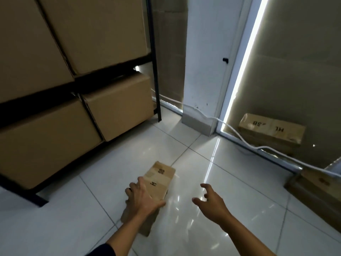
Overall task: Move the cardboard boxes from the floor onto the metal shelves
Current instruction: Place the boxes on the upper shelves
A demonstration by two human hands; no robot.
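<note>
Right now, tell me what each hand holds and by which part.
The left hand grips the small cardboard box on the floor, across its top near the middle. The right hand holds nothing, fingers spread.

Two bare forearms reach in from the lower edge. The left arm shows the hem of a dark, navy-looking sleeve (pixel 100 250) near the elbow. The left hand (pixel 143 197) and right hand (pixel 212 205) carry no gloves, rings or watch; the right forearm is uncovered throughout.

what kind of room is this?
Likely a storeroom or stock room: a black metal shelf rack packed with large cardboard boxes, and smaller marked cartons on the tiled floor.
</note>
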